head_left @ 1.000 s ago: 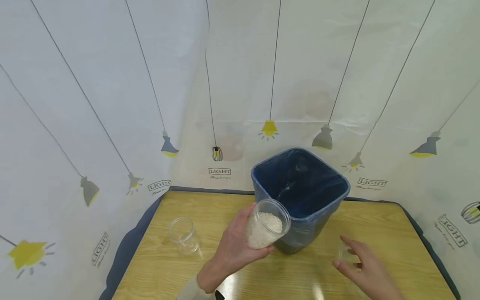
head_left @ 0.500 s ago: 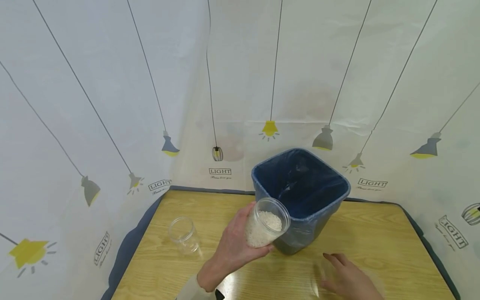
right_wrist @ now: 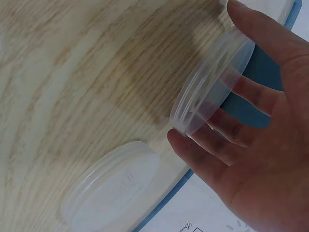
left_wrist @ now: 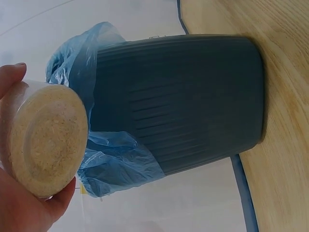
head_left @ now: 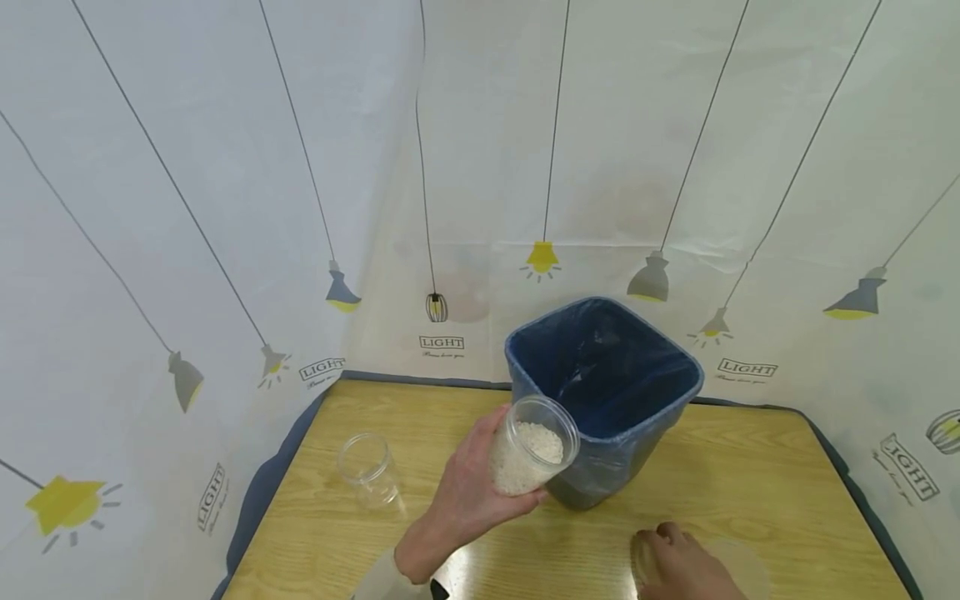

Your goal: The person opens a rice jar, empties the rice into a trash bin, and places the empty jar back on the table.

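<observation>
In the head view my left hand (head_left: 468,483) grips a clear plastic jar (head_left: 512,467), tilted with its open mouth up and to the right. White rice (head_left: 543,442) fills much of it; the left wrist view shows the jar's round base (left_wrist: 48,140). Beside the bin's front wall, the jar overlaps its rim in the head view. My right hand (right_wrist: 263,125) holds a clear round lid (right_wrist: 212,82) by its edge, fingers spread around the rim, low over the table. Another clear lid (right_wrist: 113,186) lies flat on the table beside that hand.
A blue waste bin (head_left: 622,458) lined with a bluish plastic bag (left_wrist: 118,166) stands at the back of the wooden table (head_left: 435,404). An open clear jar (head_left: 366,467) stands on the left. Lamp-printed sheeting (head_left: 480,167) encloses the back and sides.
My right hand has moved left and down toward the table's front with the clear lid, uncovering the other lid at its right. The left hand and its jar have stayed nearly still.
</observation>
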`<state>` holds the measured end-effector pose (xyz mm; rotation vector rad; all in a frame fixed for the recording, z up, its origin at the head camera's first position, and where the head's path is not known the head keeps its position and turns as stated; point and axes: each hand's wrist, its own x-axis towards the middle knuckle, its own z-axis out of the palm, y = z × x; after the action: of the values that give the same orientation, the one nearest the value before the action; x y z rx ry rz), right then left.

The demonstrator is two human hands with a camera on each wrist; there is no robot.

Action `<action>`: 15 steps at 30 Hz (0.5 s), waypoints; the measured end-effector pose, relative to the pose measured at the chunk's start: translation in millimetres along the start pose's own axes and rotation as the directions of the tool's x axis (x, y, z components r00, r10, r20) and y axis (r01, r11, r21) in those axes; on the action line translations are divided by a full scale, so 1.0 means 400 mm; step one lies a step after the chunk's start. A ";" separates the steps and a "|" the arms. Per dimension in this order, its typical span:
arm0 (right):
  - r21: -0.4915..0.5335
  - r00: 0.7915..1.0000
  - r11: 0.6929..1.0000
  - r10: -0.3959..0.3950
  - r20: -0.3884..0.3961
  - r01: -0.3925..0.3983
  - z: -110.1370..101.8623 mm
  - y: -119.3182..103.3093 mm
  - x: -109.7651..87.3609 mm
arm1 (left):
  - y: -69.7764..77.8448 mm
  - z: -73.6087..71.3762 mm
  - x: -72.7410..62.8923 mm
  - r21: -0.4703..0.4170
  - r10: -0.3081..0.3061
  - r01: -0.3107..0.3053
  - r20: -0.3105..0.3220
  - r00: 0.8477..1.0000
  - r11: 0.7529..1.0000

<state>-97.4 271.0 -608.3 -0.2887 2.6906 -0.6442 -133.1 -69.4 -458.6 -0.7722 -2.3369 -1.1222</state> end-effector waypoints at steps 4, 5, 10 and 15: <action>-0.001 1.000 1.000 -0.031 -0.004 0.031 0.005 0.005 -0.005 | -0.001 -0.001 0.001 0.005 0.005 -0.005 -0.001 1.000 1.000; -0.005 0.999 0.999 -0.045 -0.008 0.045 0.006 0.006 -0.006 | 0.000 -0.001 0.001 0.006 0.006 -0.006 -0.001 1.000 1.000; -0.010 0.995 0.995 -0.100 -0.020 0.100 0.008 0.012 -0.010 | -0.002 -0.001 0.002 0.006 0.004 -0.004 -0.001 1.000 1.000; -0.025 0.994 0.994 -0.105 -0.030 0.104 0.011 0.014 -0.014 | -0.003 -0.002 0.002 0.000 -0.005 0.005 0.001 1.000 1.000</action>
<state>-91.2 275.9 -613.0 -0.4313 2.7288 -0.6525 -134.5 -70.4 -458.2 -0.7671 -2.3413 -1.1243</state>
